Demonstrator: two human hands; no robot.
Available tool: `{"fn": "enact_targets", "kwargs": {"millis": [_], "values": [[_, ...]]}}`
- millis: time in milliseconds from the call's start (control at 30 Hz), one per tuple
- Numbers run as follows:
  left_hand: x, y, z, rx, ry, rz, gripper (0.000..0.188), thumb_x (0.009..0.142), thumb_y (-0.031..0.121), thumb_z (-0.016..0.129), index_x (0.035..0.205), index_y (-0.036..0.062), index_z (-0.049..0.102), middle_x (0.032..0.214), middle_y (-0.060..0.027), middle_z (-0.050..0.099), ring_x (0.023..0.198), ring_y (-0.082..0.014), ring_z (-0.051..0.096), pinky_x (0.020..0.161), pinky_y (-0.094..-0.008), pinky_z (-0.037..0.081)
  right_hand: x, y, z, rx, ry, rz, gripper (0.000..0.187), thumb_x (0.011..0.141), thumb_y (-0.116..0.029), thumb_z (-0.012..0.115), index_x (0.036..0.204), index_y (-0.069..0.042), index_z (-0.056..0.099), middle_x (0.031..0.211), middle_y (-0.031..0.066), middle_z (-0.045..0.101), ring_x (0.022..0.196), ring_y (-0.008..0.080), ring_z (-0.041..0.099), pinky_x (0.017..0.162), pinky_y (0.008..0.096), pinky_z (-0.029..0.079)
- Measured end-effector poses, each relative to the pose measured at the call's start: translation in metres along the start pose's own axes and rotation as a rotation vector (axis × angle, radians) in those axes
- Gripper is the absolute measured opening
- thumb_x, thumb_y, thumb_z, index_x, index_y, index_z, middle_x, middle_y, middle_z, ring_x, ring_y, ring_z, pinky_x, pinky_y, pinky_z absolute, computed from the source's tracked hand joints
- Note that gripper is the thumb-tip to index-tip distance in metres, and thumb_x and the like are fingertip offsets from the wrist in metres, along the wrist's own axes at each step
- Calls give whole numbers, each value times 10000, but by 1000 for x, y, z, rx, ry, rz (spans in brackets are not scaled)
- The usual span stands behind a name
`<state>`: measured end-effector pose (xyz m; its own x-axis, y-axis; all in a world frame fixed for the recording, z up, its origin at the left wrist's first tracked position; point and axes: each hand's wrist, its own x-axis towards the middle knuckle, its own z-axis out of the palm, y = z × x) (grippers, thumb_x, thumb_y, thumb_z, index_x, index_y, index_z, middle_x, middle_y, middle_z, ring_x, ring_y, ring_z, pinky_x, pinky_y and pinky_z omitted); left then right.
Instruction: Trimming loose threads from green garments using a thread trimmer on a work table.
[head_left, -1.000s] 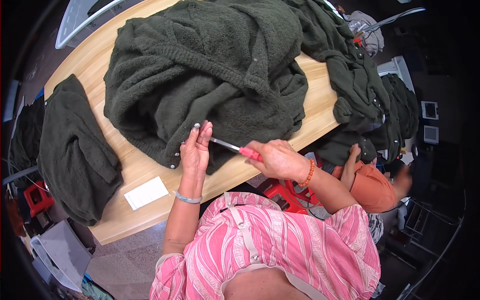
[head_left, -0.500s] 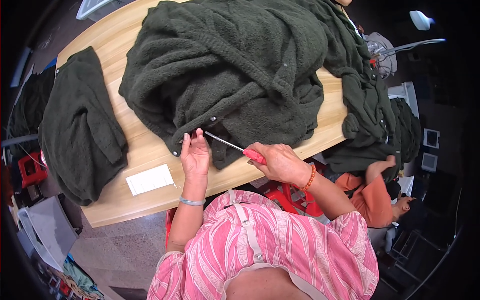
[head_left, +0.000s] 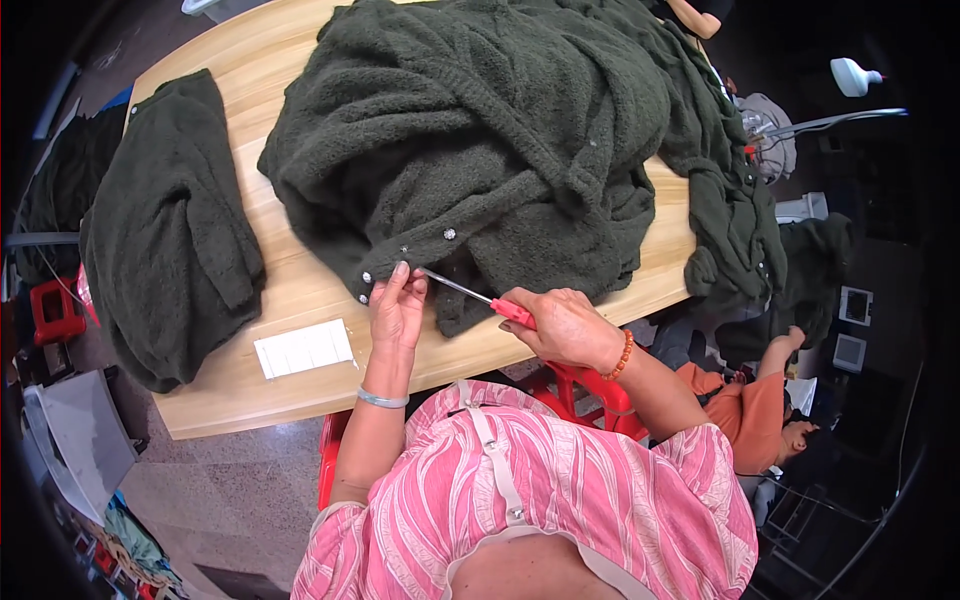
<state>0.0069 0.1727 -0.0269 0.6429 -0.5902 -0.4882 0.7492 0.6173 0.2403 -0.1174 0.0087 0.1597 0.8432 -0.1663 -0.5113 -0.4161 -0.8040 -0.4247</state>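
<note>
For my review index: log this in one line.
left hand: at garment edge | right hand: holds red-handled tool, tip near left hand | paper: on table

The middle of the room is taken up by a light wood-grain table, its surface evenly lit. At the near left, a grey speckled floor is exposed, crossed by straight joints. On the left, a red plastic stool and a grey plastic bin are seen; another red stool is partly hidden under the table's near edge. The right side is sunk in shadow, where two small pale square panels can be discerned.
</note>
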Motion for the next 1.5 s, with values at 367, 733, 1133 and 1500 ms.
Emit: {"fn": "enact_targets", "kwargs": {"millis": [367,733,1133,1500], "values": [[1,0,-11,256,-10,128,146,894,-16,657,1013,61,624,967,-47,661,817,-126,617,700,-245,524,3,-4,1,-4,-17,5,286,910,-311,614,1075,-77,600,784,221,668,789,423,652,722,520,495],[5,26,-47,-315,24,34,109,964,130,602,963,31,648,957,-132,700,870,-260,695,673,-293,605,18,-2,25,15,55,-98,259,883,-219,627,1082,-59,584,757,224,662,766,416,657,685,499,512],[1,40,-32,-51,213,121,168,975,86,568,1079,-45,556,1111,-243,638,1118,-392,625,934,-432,586,40,-30,27,-72,31,-114,236,875,-225,626,979,-21,567,693,221,643,716,409,657,649,516,506],[6,42,-55,-12,161,109,144,965,54,568,1049,-63,572,1133,-259,625,1119,-409,618,953,-447,574,54,-35,36,-18,-86,-161,281,889,-245,618,1109,-72,594,791,216,673,778,406,658,705,491,508]]}}
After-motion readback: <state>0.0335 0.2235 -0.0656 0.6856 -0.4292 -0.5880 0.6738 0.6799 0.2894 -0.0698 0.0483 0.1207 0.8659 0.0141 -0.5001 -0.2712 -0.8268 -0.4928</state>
